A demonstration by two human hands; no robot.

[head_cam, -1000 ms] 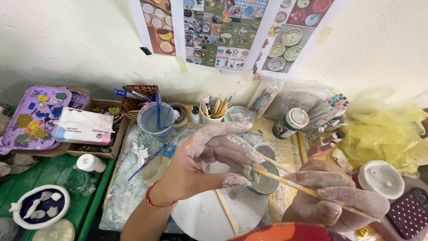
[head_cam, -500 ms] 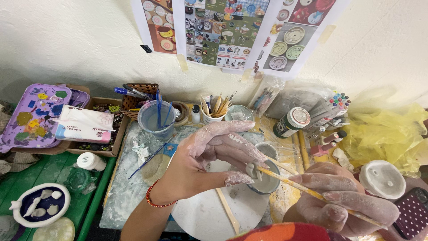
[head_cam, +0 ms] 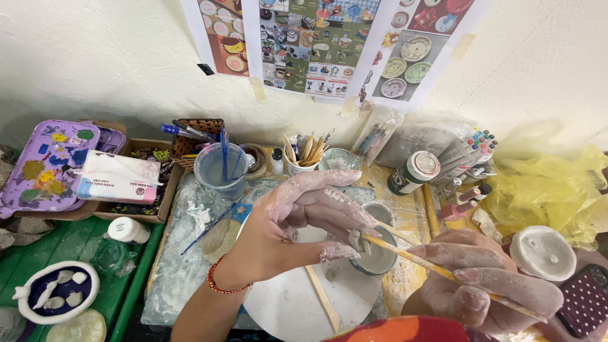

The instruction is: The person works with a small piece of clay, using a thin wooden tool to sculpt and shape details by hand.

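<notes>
My left hand (head_cam: 297,221), smeared with pale clay, pinches a small clay piece (head_cam: 356,239) between thumb and fingertips. It hovers over a small grey bowl (head_cam: 382,261) and a white round board (head_cam: 285,304). My right hand (head_cam: 487,285), also coated in clay, grips a thin wooden brush (head_cam: 424,261) like a pen. The brush's tip touches the small clay piece. A red bead bracelet sits on my left wrist.
At the back stand a plastic water cup with brushes (head_cam: 220,168), a pot of wooden tools (head_cam: 304,155), a paint jar (head_cam: 415,171) and markers (head_cam: 472,152). A purple palette (head_cam: 47,164) and a box lie at left. A yellow bag (head_cam: 544,187) and a white lid (head_cam: 543,252) are at right.
Both hands stay together over the bowl. The brush tip has shifted slightly against the clay piece.
</notes>
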